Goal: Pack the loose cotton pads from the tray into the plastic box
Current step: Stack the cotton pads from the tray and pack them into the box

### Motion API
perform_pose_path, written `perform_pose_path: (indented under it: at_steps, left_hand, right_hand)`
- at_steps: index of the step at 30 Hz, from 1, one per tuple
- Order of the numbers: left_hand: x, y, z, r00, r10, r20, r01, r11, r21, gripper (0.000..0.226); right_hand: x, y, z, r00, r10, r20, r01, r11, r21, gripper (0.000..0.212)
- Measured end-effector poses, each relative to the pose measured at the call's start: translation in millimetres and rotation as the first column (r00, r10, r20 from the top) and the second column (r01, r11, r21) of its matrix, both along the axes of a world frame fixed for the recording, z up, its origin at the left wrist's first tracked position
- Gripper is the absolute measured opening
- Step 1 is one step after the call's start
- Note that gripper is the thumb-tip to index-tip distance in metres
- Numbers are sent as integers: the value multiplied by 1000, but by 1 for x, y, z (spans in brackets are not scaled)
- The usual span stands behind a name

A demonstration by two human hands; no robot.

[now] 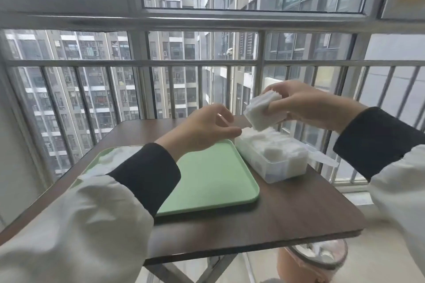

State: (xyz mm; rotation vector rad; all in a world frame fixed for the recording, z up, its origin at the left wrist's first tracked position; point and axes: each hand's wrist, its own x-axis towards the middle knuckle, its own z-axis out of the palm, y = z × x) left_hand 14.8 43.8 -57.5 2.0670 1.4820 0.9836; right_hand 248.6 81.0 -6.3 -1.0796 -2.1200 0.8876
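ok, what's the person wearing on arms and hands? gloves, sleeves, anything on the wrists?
No gloves, and no rings or watch visible on the left hand or right hand. The left sleeve and right sleeve are loose and white, each ending in a long, snug black cuff up to the wrist.

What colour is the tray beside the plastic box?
Pale green tray, seen in the head view.
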Motion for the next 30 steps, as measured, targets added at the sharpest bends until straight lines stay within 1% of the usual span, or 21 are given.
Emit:
perform_pose_path:
  at_steps: [2, 3, 7, 10, 12, 14, 16, 18, 19, 21, 23, 25, 28, 30]
  left_hand:
    - [28, 12, -6, 996, 13, -84, -11, 1000, 21, 37]
    - [40, 18, -10, 991, 13, -133, -10, 1000, 26, 44]
    - [76, 45, -22, 946, 21, -322, -27, 1000, -14, 86]
    - [87, 63, -29, 926, 31, -376, -72, 993, -96, 107]
    - [89, 72, -34, 924, 28, -380, -90, 985, -147, 109]
    - [91, 77, -38, 928, 14, -373, -88, 979, -182, 110]
    - [91, 78, -42, 938, 30, -346, -101, 977, -189, 116]
    - [87, 81, -44, 952, 64, -301, -123, 976, -182, 124]
    - [84, 82, -45, 959, 75, -273, -127, 975, -180, 124]
    - [80, 86, -47, 973, 85, -215, -123, 977, -172, 115]
    - [77, 89, -50, 983, 92, -160, -117, 981, -155, 103]
    - [76, 90, -52, 990, 83, -111, -99, 984, -150, 95]
    - [75, 91, -54, 996, 61, -62, -71, 982, -173, 95]
    - [73, 92, -55, 999, 49, -24, -52, 980, -194, 93]
  right_hand:
    - [23, 4, -8, 998, -53, -47, 50, 997, -56, 25]
    - [30, 6, -12, 996, -68, -65, 63, 995, -77, 24]
    - [49, 13, -27, 985, -91, -146, 71, 987, -141, 27]
    - [48, 14, -35, 979, -62, -196, 31, 987, -156, 24]
    - [43, 15, -40, 979, -43, -200, 10, 987, -160, 26]
    - [39, 16, -45, 991, -19, -135, -1, 989, -146, 23]
    - [37, 19, -49, 1000, -7, -7, 6, 995, -100, 18]
    - [35, 22, -51, 991, -19, 136, 26, 998, -52, 18]
    - [34, 24, -52, 982, -28, 185, 34, 999, -33, 18]
    - [32, 27, -54, 961, -36, 276, 35, 999, 9, 21]
    - [29, 29, -53, 919, -33, 392, 11, 998, 59, 25]
    - [27, 29, -51, 861, -26, 507, -27, 995, 97, 25]
    - [18, 29, -46, 760, -34, 649, -88, 984, 155, 19]
    - [11, 28, -43, 709, -62, 702, -128, 968, 215, 15]
